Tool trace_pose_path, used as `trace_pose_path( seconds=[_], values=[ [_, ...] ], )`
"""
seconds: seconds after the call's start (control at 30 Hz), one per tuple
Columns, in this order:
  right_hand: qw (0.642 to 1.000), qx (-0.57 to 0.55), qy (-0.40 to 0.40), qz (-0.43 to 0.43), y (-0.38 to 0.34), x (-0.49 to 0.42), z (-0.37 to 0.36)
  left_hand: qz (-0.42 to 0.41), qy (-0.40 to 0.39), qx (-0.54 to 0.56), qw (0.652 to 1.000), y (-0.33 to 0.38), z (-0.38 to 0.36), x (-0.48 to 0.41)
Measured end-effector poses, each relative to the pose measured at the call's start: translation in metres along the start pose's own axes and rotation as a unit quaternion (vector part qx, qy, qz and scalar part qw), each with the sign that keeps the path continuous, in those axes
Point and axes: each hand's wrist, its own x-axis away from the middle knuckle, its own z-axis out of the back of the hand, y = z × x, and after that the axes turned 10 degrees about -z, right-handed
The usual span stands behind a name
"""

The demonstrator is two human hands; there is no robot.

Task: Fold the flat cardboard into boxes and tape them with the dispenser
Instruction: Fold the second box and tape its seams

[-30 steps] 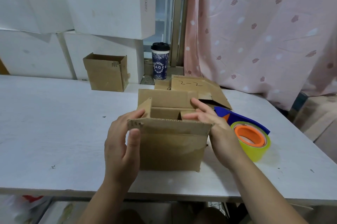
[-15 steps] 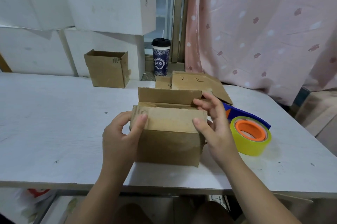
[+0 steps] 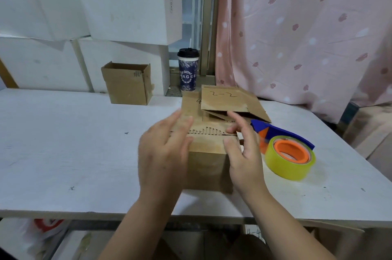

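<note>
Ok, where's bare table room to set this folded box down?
Widest bare patch: the white table left of your left hand, in front of the open brown cardboard box. Crowded right: yellow tape roll on its blue dispenser, flat cardboard sheets behind.

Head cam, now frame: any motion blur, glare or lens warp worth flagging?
Head view: left hand and right hand are motion-smeared, and the box top is soft. Head view: cup lettering is crisp. Head view: table edges bow slightly from the wide lens. The light is diffuse, with a faint shadow by the tape dispenser and no glare.
</note>
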Motion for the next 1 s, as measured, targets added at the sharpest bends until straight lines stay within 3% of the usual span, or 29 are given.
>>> trace_pose_path(
  seconds=[0.13,0.27,0.3,0.37,0.43,0.5,0.57,0.67,0.87,0.93,1.0],
  values=[
    [0.999,0.041,0.025,0.016,0.002,0.003,0.0,-0.091,-0.04,0.004,0.995,0.004,-0.01,0.003],
    [0.998,-0.01,-0.055,-0.012,0.0,-0.018,0.027,-0.083,-0.119,-0.015,0.989,0.004,-0.01,0.005],
    [0.999,0.004,-0.046,-0.022,0.002,-0.029,0.039,-0.072,-0.129,-0.013,0.989,0.005,-0.009,0.006],
    [0.989,0.14,-0.003,-0.052,0.011,-0.057,0.065,-0.055,-0.137,-0.008,0.989,0.006,-0.009,0.006],
    [0.925,0.364,-0.019,-0.109,0.02,-0.085,0.093,-0.049,-0.136,-0.005,0.989,0.008,-0.009,0.004],
    [0.821,0.54,-0.085,-0.163,0.029,-0.105,0.113,-0.046,-0.137,-0.003,0.989,0.008,-0.01,0.002],
    [0.748,0.615,-0.154,-0.196,0.039,-0.117,0.122,-0.037,-0.147,0.002,0.988,0.008,-0.013,0.001],
    [0.71,0.64,-0.209,-0.209,0.049,-0.124,0.122,-0.021,-0.171,0.0,0.985,0.009,-0.018,-0.003],
    [0.732,0.615,-0.21,-0.206,0.052,-0.127,0.128,0.007,-0.2,0.001,0.98,0.014,-0.022,-0.01],
    [0.782,0.546,-0.198,-0.226,0.055,-0.123,0.129,0.004,-0.199,-0.002,0.98,0.015,-0.022,-0.01],
    [0.858,0.391,-0.181,-0.279,0.056,-0.117,0.128,0.002,-0.19,-0.005,0.982,0.015,-0.022,-0.01]
  ],
)
